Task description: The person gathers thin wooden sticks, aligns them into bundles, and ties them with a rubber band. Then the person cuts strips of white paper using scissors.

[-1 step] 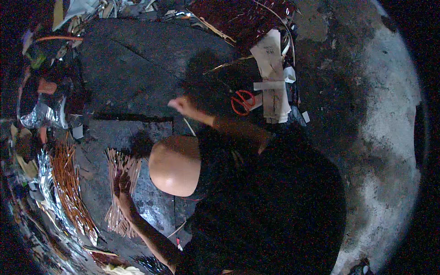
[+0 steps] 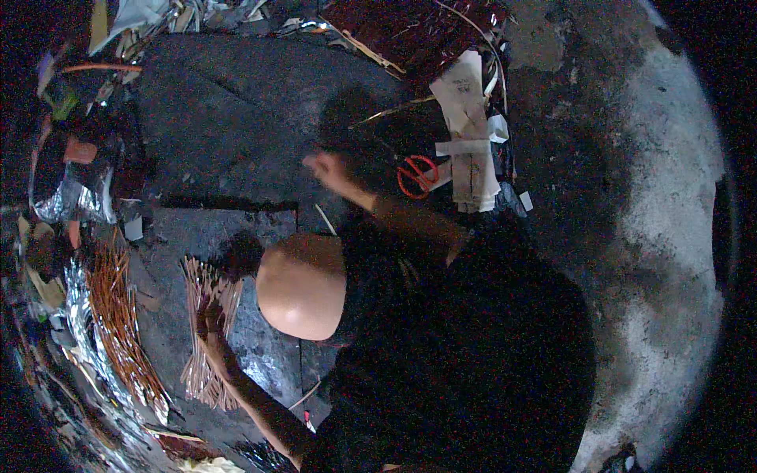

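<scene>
My left hand (image 2: 210, 319) is wrapped round the middle of a bundle of thin pinkish-tan sticks (image 2: 206, 377), whose ends fan out above and below the grip. The bundle lies on the dark work surface (image 2: 260, 331). Farther up, my right hand (image 2: 325, 169) is over a bare part of that surface, away from the bundle. Its fingers are smeared by motion, so whether they hold anything is not clear. A pair of red-handled scissors (image 2: 418, 175) lies to the right of this hand, apart from it.
Left of the bundle lies a long heap of orange-brown sticks (image 2: 118, 303), beside shiny silvery strips (image 2: 79, 299). Stacked pale card pieces (image 2: 471, 169) lie beyond the scissors. Scraps line the far edge, with a dark red heap (image 2: 418, 27). A rounded tan shape (image 2: 300, 288) fills the space between my arms.
My right hand has shifted a little to the right and away from me. My left hand stays round the stick bundle, almost unmoved.
</scene>
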